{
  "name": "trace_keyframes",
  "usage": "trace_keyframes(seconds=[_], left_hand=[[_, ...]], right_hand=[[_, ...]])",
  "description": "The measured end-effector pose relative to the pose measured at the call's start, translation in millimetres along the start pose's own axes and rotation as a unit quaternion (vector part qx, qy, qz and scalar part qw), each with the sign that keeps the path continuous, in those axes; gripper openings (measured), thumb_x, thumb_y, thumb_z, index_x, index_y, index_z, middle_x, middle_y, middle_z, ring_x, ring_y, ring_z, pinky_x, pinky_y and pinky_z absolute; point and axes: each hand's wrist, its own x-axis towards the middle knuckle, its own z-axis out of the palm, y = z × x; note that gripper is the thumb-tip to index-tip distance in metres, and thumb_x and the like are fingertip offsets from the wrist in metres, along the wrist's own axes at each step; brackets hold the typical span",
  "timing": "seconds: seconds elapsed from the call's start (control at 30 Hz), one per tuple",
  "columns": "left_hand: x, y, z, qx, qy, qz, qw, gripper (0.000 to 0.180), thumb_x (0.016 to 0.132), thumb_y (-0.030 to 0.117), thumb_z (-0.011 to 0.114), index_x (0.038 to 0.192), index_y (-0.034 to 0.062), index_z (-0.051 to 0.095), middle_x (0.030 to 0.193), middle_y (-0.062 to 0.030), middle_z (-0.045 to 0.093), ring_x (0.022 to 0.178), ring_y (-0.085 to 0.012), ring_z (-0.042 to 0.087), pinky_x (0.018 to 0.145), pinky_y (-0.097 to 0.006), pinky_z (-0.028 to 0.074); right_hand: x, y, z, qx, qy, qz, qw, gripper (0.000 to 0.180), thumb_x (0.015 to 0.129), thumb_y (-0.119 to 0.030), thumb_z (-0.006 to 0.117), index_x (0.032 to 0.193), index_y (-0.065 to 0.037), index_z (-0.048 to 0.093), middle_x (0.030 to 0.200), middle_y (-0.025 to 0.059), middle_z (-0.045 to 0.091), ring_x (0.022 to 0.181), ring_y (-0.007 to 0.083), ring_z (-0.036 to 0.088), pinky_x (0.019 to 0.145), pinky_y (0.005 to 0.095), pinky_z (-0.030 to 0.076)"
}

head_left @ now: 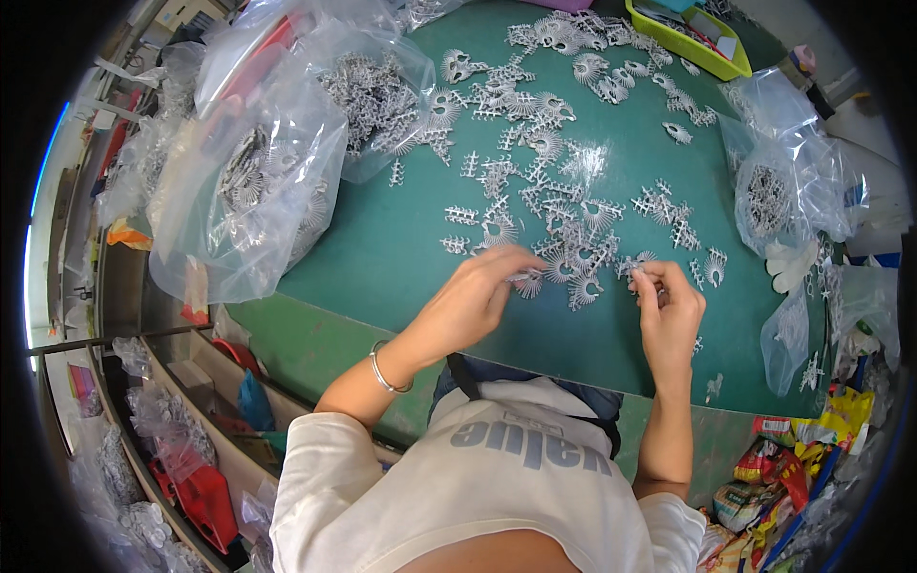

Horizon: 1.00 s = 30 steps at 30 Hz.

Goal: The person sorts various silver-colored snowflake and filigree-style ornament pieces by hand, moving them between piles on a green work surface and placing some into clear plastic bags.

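Note:
My left hand (pixel 478 291), with a silver bangle (pixel 377 371) on its wrist, pinches a small grey fan-shaped piece (pixel 529 285) near the table's front edge. To its right, my right hand (pixel 671 304) is closed, thumb against fingers, on a small grey piece (pixel 629 265) whose shape is partly hidden. Between the hands lie several grey fan-shaped pieces (pixel 585 288) with fine radiating spokes, each with an open centre. Mixed among them are short branched grey pieces (pixel 461 216). The two hands are apart from each other.
A loose pile (pixel 535 110) of such pieces runs back across the green table (pixel 382 248). Clear plastic bags of pieces stand left (pixel 253 191) and right (pixel 764 196). A yellow-green tray (pixel 693 53) sits at the back right. Wooden compartments (pixel 205 382) hold bags at lower left.

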Motion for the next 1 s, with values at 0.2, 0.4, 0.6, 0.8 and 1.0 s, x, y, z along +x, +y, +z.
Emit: trace_keyframes(seconds=[0.2, 0.4, 0.6, 0.8, 1.0], left_hand=[[-3.8, -0.7, 21.5, 0.183, 0.074, -0.088, 0.976, 0.03, 0.07, 0.009, 0.071, 0.096, 0.0013, 0.058, 0.088, -0.0122, 0.054, 0.071, -0.0308, 0.057, 0.062, -0.037, 0.046], [-0.3, -9.3, 32.1, 0.139, 0.07, -0.09, 0.984, 0.026, 0.069, 0.006, 0.073, 0.091, 0.0013, 0.059, 0.084, -0.0126, 0.055, 0.068, -0.0293, 0.056, 0.061, -0.035, 0.046], [0.6, -28.9, 27.4, 0.003, 0.16, -0.102, 0.982, 0.013, 0.077, 0.002, 0.067, 0.089, -0.0008, 0.061, 0.074, -0.0056, 0.062, 0.066, -0.0162, 0.059, 0.059, -0.026, 0.045], [5.5, -24.7, 18.7, -0.424, 0.128, -0.26, 0.858, 0.016, 0.087, 0.007, 0.057, 0.099, -0.0025, 0.058, 0.089, -0.0051, 0.061, 0.071, -0.0105, 0.058, 0.056, -0.019, 0.046], [8.9, -10.3, 3.3, -0.625, 0.188, -0.315, 0.69, 0.014, 0.089, 0.012, 0.054, 0.094, -0.0015, 0.055, 0.091, -0.0125, 0.058, 0.066, -0.0183, 0.056, 0.052, -0.023, 0.046]], right_hand=[[3.0, 19.1, -14.6, -0.225, -0.041, 0.004, 0.974, 0.013, 0.072, -0.006, 0.069, 0.084, -0.002, 0.064, 0.073, 0.0087, 0.059, 0.059, 0.0235, 0.056, 0.055, 0.0342, 0.043], [9.9, 34.3, -33.1, -0.282, -0.006, -0.054, 0.958, 0.011, 0.075, 0.0, 0.061, 0.085, -0.001, 0.064, 0.081, 0.0101, 0.06, 0.079, 0.0275, 0.055, 0.07, 0.0356, 0.044], [16.2, 36.0, -42.7, -0.362, 0.014, -0.074, 0.929, 0.017, 0.075, -0.002, 0.061, 0.092, -0.002, 0.064, 0.098, 0.0113, 0.058, 0.093, 0.0284, 0.053, 0.081, 0.0379, 0.04], [22.5, 44.3, -19.4, -0.32, -0.029, -0.167, 0.932, 0.019, 0.072, -0.006, 0.066, 0.091, -0.002, 0.062, 0.101, 0.0097, 0.06, 0.096, 0.0276, 0.052, 0.087, 0.0381, 0.036], [17.0, 44.5, -33.5, 0.306, 0.049, 0.121, 0.943, 0.009, 0.084, 0.001, 0.055, 0.094, 0.0, 0.055, 0.091, 0.0079, 0.064, 0.075, 0.0184, 0.061, 0.069, 0.0322, 0.048]])
